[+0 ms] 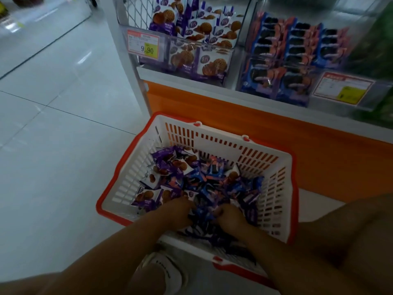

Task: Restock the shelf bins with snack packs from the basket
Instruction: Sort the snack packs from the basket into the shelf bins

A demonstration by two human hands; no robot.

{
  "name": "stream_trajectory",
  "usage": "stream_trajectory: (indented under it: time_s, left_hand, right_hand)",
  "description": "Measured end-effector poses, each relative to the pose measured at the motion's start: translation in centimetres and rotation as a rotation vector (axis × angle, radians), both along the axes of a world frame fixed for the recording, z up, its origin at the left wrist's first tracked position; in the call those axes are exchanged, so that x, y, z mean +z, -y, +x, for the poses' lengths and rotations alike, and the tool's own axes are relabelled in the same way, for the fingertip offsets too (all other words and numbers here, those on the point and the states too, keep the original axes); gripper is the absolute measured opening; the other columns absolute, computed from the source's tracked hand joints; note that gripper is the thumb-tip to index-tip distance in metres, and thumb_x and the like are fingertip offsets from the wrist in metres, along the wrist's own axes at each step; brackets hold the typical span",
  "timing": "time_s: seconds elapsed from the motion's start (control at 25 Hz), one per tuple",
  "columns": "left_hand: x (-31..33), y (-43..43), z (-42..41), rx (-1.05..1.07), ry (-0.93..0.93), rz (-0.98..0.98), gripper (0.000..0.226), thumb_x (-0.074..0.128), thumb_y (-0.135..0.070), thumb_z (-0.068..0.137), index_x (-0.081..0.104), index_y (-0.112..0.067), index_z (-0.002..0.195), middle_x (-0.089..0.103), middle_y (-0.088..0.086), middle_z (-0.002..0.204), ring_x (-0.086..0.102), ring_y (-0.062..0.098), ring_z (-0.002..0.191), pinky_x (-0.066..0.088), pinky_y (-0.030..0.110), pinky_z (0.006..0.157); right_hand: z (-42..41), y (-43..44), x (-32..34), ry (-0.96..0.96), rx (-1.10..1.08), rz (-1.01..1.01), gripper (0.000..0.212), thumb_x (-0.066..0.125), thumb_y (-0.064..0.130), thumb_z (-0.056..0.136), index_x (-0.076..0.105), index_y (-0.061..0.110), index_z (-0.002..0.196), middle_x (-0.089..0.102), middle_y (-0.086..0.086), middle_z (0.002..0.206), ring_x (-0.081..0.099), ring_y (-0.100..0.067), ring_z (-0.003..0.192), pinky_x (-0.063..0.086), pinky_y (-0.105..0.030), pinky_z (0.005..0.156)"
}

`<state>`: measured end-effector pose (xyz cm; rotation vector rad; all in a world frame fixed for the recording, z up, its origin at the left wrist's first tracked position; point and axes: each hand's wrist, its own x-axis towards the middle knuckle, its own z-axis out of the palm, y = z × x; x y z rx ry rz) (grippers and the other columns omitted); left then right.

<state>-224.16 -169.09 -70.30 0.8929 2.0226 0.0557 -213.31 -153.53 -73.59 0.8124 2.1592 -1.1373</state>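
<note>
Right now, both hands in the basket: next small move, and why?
Probably gather a handful of blue packs and lift it out. Left hand and right hand are dug into them in the basket, fingertips hidden; the bin on the shelf's right side holds the same packs.

White slotted basket [217, 144] with orange rim, set on the floor near the shelf, heaped with loose purple waffle packs [163, 167] at left and blue cookie packs [244, 192] at right, clear shelf bins [165, 58] beyond, filled with matching packs.
</note>
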Motion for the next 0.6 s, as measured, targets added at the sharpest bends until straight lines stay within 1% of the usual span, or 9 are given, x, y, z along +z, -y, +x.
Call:
stream_trajectory:
  time_s: [0.04, 0.12, 0.2, 0.28, 0.32, 0.36, 0.4, 0.48, 0.6]
  left_hand:
    - [0.3, -0.2, 0.2, 0.053, 0.008, 0.035, 0.049, 0.057, -0.029, 0.096, 0.045, -0.018, 0.142, 0.044, 0.010, 0.142, 0.049, 0.026, 0.123, 0.043, 0.033, 0.101]
    - [1.2, -0.8, 0.4, 0.232, 0.061, 0.140, 0.052, 0.056, -0.033, 0.097, 0.040, -0.019, 0.144, 0.045, 0.007, 0.144, 0.050, 0.023, 0.123, 0.043, 0.027, 0.096]
    - [2.3, -1.6, 0.0, 0.440, 0.203, 0.244, 0.059, 0.059, -0.037, 0.095, 0.035, -0.022, 0.148, 0.045, 0.002, 0.146, 0.051, 0.019, 0.123, 0.044, 0.021, 0.089]
    - [3.7, -2.7, -0.4, 0.594, 0.356, 0.338, 0.056, 0.063, -0.035, 0.094, 0.042, -0.023, 0.144, 0.054, -0.002, 0.135, 0.058, 0.011, 0.105, 0.048, 0.012, 0.071]
    - [4.2, -3.1, -0.5, 0.649, 0.399, 0.385, 0.051, 0.064, -0.033, 0.093, 0.048, -0.023, 0.140, 0.060, -0.004, 0.124, 0.060, 0.006, 0.093, 0.048, 0.011, 0.063]
    - [4.9, -3.6, -0.6, 0.702, 0.442, 0.441, 0.044, 0.066, -0.029, 0.092, 0.054, -0.022, 0.134, 0.064, -0.007, 0.112, 0.062, 0.004, 0.087, 0.049, 0.012, 0.060]
    - [5.4, -4.0, -0.7, 0.769, 0.499, 0.491, 0.038, 0.067, -0.024, 0.092, 0.058, -0.020, 0.128, 0.065, -0.007, 0.106, 0.064, 0.005, 0.086, 0.052, 0.014, 0.062]
    - [6.2, -4.5, -0.8, 0.904, 0.641, 0.574, 0.031, 0.069, -0.014, 0.090, 0.061, -0.018, 0.119, 0.069, -0.001, 0.106, 0.069, 0.011, 0.090, 0.055, 0.018, 0.066]
    - [6.8, -5.0, -1.0, 0.928, 0.709, 0.643, 0.029, 0.068, -0.012, 0.090, 0.061, -0.016, 0.118, 0.072, 0.008, 0.108, 0.071, 0.018, 0.094, 0.056, 0.022, 0.071]
  right_hand:
    - [-0.2, -0.4, 0.7, -0.031, -0.063, -0.048, 0.012, 0.066, 0.004, 0.089, 0.069, 0.014, 0.082, 0.061, 0.001, 0.087, 0.055, -0.017, 0.082, 0.048, -0.018, 0.071]
    - [-0.8, -1.6, 2.4, -0.096, -0.204, -0.141, 0.015, 0.068, 0.001, 0.086, 0.069, 0.016, 0.090, 0.062, 0.004, 0.093, 0.060, -0.016, 0.086, 0.053, -0.026, 0.080]
    - [-1.4, -2.6, 4.4, -0.163, -0.380, -0.261, 0.024, 0.067, 0.002, 0.087, 0.064, 0.018, 0.105, 0.062, 0.000, 0.104, 0.062, -0.017, 0.091, 0.054, -0.027, 0.077]
    - [-1.8, -3.5, 6.1, -0.228, -0.550, -0.415, 0.032, 0.064, 0.000, 0.089, 0.061, 0.018, 0.115, 0.061, -0.004, 0.114, 0.063, -0.021, 0.099, 0.055, -0.032, 0.082]
    - [-1.9, -3.7, 6.8, -0.273, -0.631, -0.514, 0.033, 0.062, -0.001, 0.089, 0.060, 0.016, 0.118, 0.060, -0.004, 0.116, 0.062, -0.023, 0.103, 0.055, -0.035, 0.085]
    - [-2.0, -3.9, 7.2, -0.317, -0.701, -0.614, 0.034, 0.059, -0.003, 0.091, 0.059, 0.013, 0.120, 0.060, -0.003, 0.116, 0.062, -0.024, 0.104, 0.055, -0.036, 0.086]
    - [-2.1, -4.1, 7.9, -0.346, -0.750, -0.704, 0.034, 0.055, -0.005, 0.092, 0.058, 0.010, 0.122, 0.061, -0.001, 0.112, 0.063, -0.023, 0.102, 0.055, -0.035, 0.084]
    - [-2.0, -4.4, 9.0, -0.381, -0.787, -0.800, 0.027, 0.050, -0.006, 0.094, 0.058, 0.008, 0.116, 0.066, -0.001, 0.105, 0.065, -0.020, 0.096, 0.054, -0.031, 0.078]
    - [-1.8, -4.9, 9.7, -0.425, -0.799, -0.870, 0.023, 0.049, -0.006, 0.094, 0.063, 0.005, 0.109, 0.071, -0.008, 0.106, 0.068, -0.022, 0.097, 0.058, -0.029, 0.074]
